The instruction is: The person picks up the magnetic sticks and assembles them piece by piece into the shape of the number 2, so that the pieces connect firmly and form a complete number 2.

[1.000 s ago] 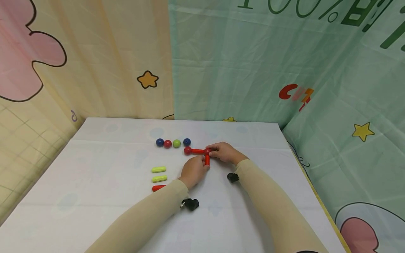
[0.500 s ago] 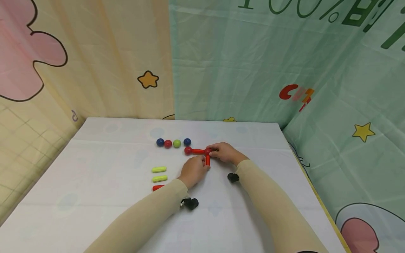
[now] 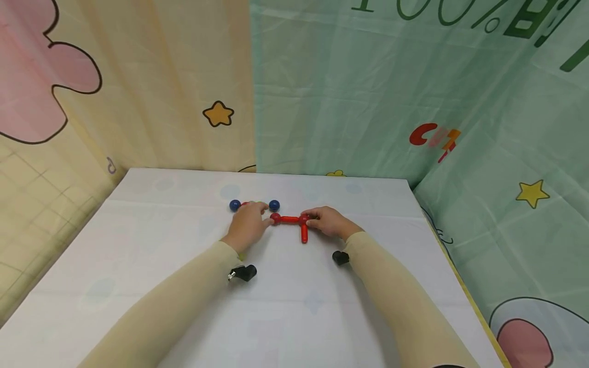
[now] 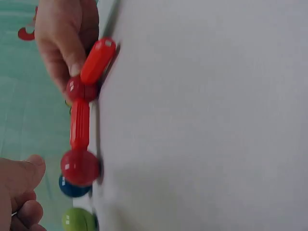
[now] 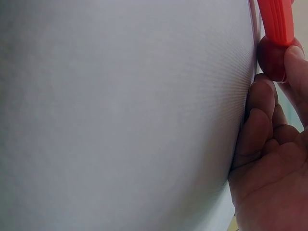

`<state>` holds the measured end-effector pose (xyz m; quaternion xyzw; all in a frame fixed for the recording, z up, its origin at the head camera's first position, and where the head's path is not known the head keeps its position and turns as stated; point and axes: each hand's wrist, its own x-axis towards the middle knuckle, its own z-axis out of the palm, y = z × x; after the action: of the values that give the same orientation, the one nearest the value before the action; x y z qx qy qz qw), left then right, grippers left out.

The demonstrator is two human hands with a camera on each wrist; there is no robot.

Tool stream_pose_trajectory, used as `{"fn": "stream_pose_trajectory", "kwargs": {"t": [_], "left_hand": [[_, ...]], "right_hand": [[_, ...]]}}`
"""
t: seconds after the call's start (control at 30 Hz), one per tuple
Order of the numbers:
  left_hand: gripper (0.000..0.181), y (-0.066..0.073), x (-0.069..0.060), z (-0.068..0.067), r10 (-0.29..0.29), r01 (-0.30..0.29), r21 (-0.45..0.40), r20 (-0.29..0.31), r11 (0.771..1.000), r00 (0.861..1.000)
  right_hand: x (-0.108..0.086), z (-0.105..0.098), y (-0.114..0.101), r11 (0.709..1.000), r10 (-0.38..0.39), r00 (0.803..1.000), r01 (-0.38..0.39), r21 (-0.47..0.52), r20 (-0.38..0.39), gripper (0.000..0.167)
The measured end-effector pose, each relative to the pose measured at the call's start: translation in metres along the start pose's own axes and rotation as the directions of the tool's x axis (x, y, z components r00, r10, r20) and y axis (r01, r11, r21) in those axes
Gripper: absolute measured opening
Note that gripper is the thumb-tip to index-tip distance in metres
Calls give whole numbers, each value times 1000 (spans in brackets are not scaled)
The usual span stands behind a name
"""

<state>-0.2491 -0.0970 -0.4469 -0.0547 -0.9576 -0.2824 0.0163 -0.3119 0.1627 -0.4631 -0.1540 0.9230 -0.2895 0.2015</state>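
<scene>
My right hand [image 3: 332,223] pinches a red ball [image 4: 77,88] between thumb and fingers. From that ball one red rod [image 3: 290,220] runs left to a second red ball [image 3: 275,218], and another red rod [image 3: 304,234] points toward me. The joined pieces lie on the white table. My left hand [image 3: 247,227] is over the row of loose balls, its thumb close to the left red ball. In the left wrist view a gap shows between thumb and fingers, with nothing held. A blue ball [image 3: 274,205] and a green ball [image 4: 79,219] lie near it.
At the row's left end sits another blue ball [image 3: 235,205], beside a mostly hidden red ball [image 3: 245,203]. A sliver of a yellow-green rod [image 3: 242,256] shows under the left wrist; the left arm covers that area. Printed curtains [image 3: 331,102] stand behind the table [image 3: 294,317].
My left hand has let go of the rod that points toward me and moved left and away to the loose balls. The right hand stays at the corner ball.
</scene>
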Motion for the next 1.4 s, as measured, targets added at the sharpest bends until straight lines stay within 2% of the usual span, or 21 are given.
{"fn": "stream_pose_trajectory", "kwargs": {"t": [0.13, 0.23, 0.33, 0.47, 0.67, 0.97, 1.13, 1.4], "left_hand": [[49, -28, 7, -22, -7, 7, 1, -23, 1000, 1000], [53, -48, 11, -33, -53, 52, -28, -24, 998, 998], [57, -64, 15, -39, -95, 95, -43, -6, 995, 995], [59, -78, 18, -42, -95, 96, -18, 33, 995, 995], [57, -86, 21, -42, -68, 65, 35, 64, 997, 996], [47, -92, 23, -41, -65, 62, 53, 70, 997, 995], [43, -95, 24, -43, -78, 74, 56, 67, 996, 995], [43, -93, 21, -46, -147, 145, 24, 102, 989, 984]], "right_hand": [[1, -1, 1, 1000, 10, 1000, -10, -11, 7, 40], [1, -1, 2, 1000, 14, 1000, -14, -13, 9, 41], [1, -1, 2, 1000, 18, 1000, -18, -19, 9, 41], [1, -1, 2, 1000, 19, 1000, -19, -22, 11, 42], [3, 0, 3, 1000, 5, 1000, -5, -9, 13, 41], [6, 2, 5, 1000, 3, 1000, -3, -13, 8, 41], [5, 2, 3, 1000, 15, 1000, -15, -10, 8, 41], [2, 1, 0, 1000, 24, 1000, -24, -15, 4, 41]]}}
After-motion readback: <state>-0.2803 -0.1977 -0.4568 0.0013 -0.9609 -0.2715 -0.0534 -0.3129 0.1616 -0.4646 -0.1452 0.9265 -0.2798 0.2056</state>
